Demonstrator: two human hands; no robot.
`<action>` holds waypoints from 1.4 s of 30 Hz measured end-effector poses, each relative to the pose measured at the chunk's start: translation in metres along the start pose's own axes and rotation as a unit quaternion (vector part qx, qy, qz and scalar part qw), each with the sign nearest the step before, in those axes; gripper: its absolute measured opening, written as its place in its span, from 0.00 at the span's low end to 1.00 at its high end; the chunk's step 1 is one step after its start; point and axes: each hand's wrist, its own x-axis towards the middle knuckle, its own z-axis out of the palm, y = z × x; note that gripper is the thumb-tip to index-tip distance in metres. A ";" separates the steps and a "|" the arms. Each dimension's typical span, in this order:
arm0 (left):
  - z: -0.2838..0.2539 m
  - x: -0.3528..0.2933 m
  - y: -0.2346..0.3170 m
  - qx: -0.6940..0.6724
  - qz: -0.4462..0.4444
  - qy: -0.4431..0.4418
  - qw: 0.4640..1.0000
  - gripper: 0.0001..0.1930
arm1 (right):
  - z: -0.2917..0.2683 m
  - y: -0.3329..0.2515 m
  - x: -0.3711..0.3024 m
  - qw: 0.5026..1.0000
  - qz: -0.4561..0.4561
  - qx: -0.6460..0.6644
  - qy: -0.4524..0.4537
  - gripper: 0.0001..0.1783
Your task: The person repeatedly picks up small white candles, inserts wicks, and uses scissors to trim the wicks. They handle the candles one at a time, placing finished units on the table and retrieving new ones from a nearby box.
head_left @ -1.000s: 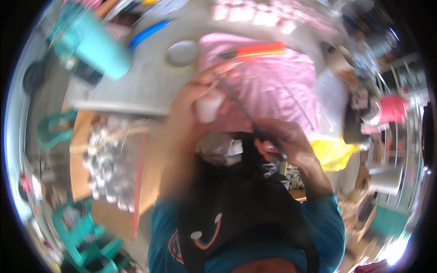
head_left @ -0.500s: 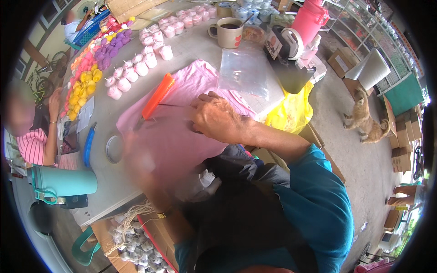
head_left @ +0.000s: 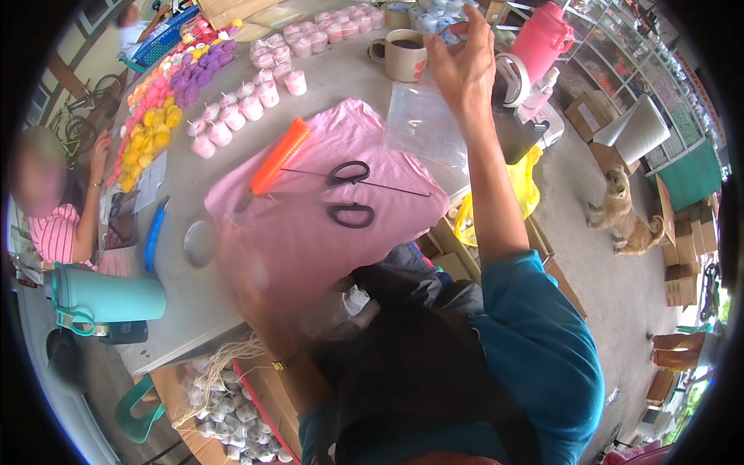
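Note:
My right hand (head_left: 463,66) is raised over the far side of the table, fingers apart and nothing visible in them, beside a mug of dark drink (head_left: 404,60). At the near edge of a pink cloth (head_left: 333,143), my left hand (head_left: 249,267) is too blurred to show its fingers. Black-handled scissors (head_left: 350,215) lie on the cloth. An orange-handled cutter (head_left: 280,156) rests near them, and a thin hooked metal rod (head_left: 399,189) lies across the cloth. A clear plastic bag (head_left: 424,124) lies beside the cloth's far right edge.
Small pink-and-white wicked cups (head_left: 252,107) stand in rows. Yellow and purple pieces (head_left: 149,136) lie at left, near a seated person (head_left: 62,232). A blue cutter (head_left: 155,236), tape roll (head_left: 199,244) and teal tumbler (head_left: 112,294) line the left side. A dog (head_left: 626,211) stands on the floor.
My right hand has left the cloth and moved up and right, fingers spreading. The scissors and hooked rod now show fully on the cloth. My left hand stays about where it was.

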 end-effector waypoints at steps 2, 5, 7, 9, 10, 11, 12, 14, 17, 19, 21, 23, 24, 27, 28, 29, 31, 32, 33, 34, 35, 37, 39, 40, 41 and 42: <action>0.000 -0.001 -0.001 -0.008 0.013 0.002 1.000 0.27 | 0.023 0.026 0.012 0.998 0.057 -0.017 0.030 0.36; -0.001 -0.001 -0.002 0.004 0.006 0.001 1.000 0.27 | 0.053 0.051 0.020 0.986 0.158 0.056 -0.012 0.30; -0.003 -0.002 -0.003 0.003 0.003 0.004 1.000 0.26 | 0.061 0.055 0.024 0.962 0.211 0.134 -0.109 0.25; -0.003 -0.001 -0.005 -0.013 0.008 0.006 1.000 0.26 | 0.058 0.049 0.026 0.971 0.146 0.108 -0.158 0.20; -0.003 -0.001 -0.006 0.041 0.055 0.005 0.998 0.26 | 0.055 0.043 0.027 0.972 0.127 0.090 -0.176 0.18; -0.003 -0.001 -0.007 0.094 0.101 0.004 0.990 0.26 | 0.051 0.035 0.028 0.987 0.030 0.056 -0.149 0.14; -0.003 -0.001 -0.007 0.148 0.138 -0.005 0.979 0.26 | 0.045 0.027 0.028 0.990 -0.014 0.055 -0.130 0.13; -0.002 -0.002 -0.006 0.170 0.123 0.004 0.978 0.26 | 0.030 0.015 0.028 0.991 -0.087 0.044 -0.091 0.12; 0.000 -0.003 -0.005 0.167 0.117 0.003 0.979 0.26 | 0.013 0.005 0.023 0.982 -0.118 0.060 -0.132 0.09; 0.000 -0.003 -0.005 0.152 0.124 0.001 0.980 0.26 | 0.009 0.003 0.022 0.976 -0.179 0.063 -0.110 0.07; -0.001 -0.002 -0.005 0.142 0.130 -0.004 0.981 0.26 | 0.007 0.004 0.021 0.971 -0.210 0.074 -0.087 0.05; -0.002 -0.001 -0.006 0.024 0.067 -0.008 0.997 0.26 | 0.007 0.005 0.019 0.976 -0.193 0.079 -0.058 0.05; -0.003 -0.001 -0.007 -0.037 0.035 -0.009 0.999 0.26 | 0.006 0.006 0.018 0.979 -0.183 0.082 -0.046 0.05; -0.004 -0.001 -0.009 -0.037 0.028 -0.005 0.999 0.25 | 0.004 0.008 0.012 0.981 -0.171 0.083 -0.043 0.06; -0.004 -0.002 -0.010 0.021 0.059 0.001 0.998 0.25 | 0.003 0.009 0.011 0.980 -0.181 0.078 -0.022 0.06; -0.003 -0.003 -0.010 0.082 0.087 0.007 0.993 0.25 | 0.002 0.009 0.009 0.986 -0.124 0.093 -0.059 0.06; -0.002 -0.003 -0.009 0.143 0.114 0.012 0.983 0.25 | 0.001 0.009 0.007 0.986 -0.144 0.082 -0.023 0.06; -0.001 -0.003 -0.008 0.141 0.114 0.013 0.983 0.25 | 0.001 0.009 0.007 0.985 -0.155 0.078 -0.006 0.06; 0.001 -0.004 -0.007 0.134 0.105 0.020 0.985 0.25 | 0.001 0.009 0.007 0.989 -0.126 0.072 -0.014 0.07; 0.002 -0.004 -0.006 0.127 0.097 0.027 0.987 0.25 | 0.001 0.009 0.006 0.989 -0.134 0.064 -0.018 0.08; 0.003 -0.005 -0.004 0.115 0.081 0.037 0.989 0.24 | 0.001 0.008 0.006 0.987 -0.148 0.056 -0.018 0.08; 0.005 -0.006 0.001 0.111 0.076 0.042 0.990 0.24 | 0.000 0.008 0.004 0.984 -0.170 0.042 0.014 0.08; 0.004 -0.008 0.008 0.138 0.091 0.023 0.986 0.24 | -0.002 0.008 0.001 0.994 -0.094 0.049 -0.037 0.08; 0.005 -0.008 0.011 0.149 0.087 0.024 0.985 0.24 | -0.003 0.008 0.000 0.994 -0.067 0.036 -0.073 0.08; 0.006 -0.008 0.014 0.161 0.086 0.022 0.983 0.23 | -0.004 0.008 -0.001 0.995 -0.079 0.037 -0.056 0.08; 0.007 -0.008 0.015 0.173 0.089 0.023 0.981 0.23 | -0.004 0.009 -0.001 0.994 -0.094 0.040 -0.035 0.09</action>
